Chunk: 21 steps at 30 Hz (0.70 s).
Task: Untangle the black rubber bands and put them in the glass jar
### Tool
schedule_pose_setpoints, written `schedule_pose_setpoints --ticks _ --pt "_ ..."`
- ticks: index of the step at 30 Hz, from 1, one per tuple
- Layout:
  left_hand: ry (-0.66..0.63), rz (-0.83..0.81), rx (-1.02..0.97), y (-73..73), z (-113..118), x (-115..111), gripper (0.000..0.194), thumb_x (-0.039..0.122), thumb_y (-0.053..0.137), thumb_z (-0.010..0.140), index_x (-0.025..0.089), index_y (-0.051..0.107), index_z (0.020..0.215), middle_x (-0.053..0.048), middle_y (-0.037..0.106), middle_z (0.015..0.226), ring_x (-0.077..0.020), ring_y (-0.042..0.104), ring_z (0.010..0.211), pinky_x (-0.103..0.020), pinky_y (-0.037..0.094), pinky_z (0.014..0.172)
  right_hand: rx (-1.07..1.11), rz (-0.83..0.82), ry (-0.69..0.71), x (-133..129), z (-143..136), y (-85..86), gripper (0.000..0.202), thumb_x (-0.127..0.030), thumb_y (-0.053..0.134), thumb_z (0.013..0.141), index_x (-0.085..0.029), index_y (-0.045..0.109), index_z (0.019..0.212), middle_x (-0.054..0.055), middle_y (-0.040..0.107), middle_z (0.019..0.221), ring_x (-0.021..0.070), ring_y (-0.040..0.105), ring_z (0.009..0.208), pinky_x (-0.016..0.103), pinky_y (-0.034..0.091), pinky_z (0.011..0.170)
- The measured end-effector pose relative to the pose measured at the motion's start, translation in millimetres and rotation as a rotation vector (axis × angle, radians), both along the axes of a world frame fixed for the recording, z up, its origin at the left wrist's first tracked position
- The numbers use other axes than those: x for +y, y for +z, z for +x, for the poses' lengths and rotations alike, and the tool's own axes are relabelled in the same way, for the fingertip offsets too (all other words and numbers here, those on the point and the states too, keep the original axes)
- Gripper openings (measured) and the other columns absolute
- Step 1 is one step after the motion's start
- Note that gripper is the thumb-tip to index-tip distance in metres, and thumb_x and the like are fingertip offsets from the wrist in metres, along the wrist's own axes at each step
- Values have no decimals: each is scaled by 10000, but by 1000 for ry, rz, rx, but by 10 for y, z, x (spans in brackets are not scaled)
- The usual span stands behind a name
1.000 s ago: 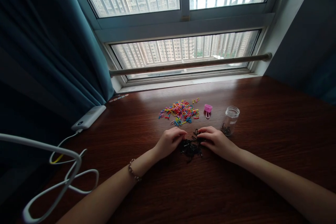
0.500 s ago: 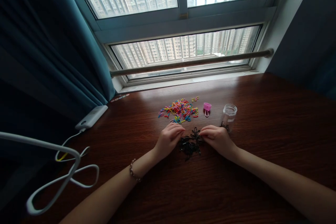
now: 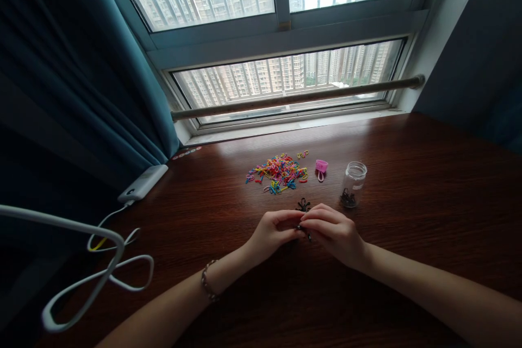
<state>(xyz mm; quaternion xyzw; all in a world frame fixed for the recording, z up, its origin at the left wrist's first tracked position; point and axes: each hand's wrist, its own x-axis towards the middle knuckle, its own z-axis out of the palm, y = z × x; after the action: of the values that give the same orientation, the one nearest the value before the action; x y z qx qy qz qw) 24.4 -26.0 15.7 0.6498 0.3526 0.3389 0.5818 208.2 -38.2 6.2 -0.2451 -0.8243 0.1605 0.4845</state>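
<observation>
My left hand [image 3: 274, 234] and my right hand [image 3: 336, 232] meet at the fingertips over the heap of small black loop-shaped pieces [image 3: 303, 204]. Most of this heap is hidden behind my fingers; a few loops stick out beyond them. Both hands are closed in a pinch around some of the small black pieces [image 3: 300, 227], and I cannot make out how many. Past my right hand stands a clear open jar [image 3: 355, 176] with black pieces [image 3: 348, 197] at its bottom. Beyond my left hand lies a loose pile of small multicoloured loop-shaped pieces [image 3: 281, 171].
A small pink cup-shaped piece with a loop [image 3: 321, 166] lies between the coloured pile and the jar. At the left are a white power bank [image 3: 143, 182] and a looping white cable [image 3: 110, 269]. A window with a rail [image 3: 297, 99] borders the wooden table's far side.
My hands have come together over the black heap, covering most of it. Earlier they were apart, one at each side. The jar's lower part now shows more fully.
</observation>
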Motion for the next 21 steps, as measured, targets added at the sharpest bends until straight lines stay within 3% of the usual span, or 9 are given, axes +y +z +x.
schedule_pose_setpoints --ticks 9,21 --pt "184 -41 46 17 -23 61 229 274 683 660 124 670 833 -57 689 818 -173 633 748 -277 519 728 7 -51 -71 1 -2 -20 200 -127 466 844 -199 603 971 78 556 936 159 552 860 268 493 729" --pt "148 -71 5 -7 -24 48 162 227 694 641 118 652 752 -40 663 755 -134 608 691 -240 497 681 27 -109 -69 -47 -39 -15 140 -151 479 841 -201 609 857 54 461 885 119 530 721 215 494 602"
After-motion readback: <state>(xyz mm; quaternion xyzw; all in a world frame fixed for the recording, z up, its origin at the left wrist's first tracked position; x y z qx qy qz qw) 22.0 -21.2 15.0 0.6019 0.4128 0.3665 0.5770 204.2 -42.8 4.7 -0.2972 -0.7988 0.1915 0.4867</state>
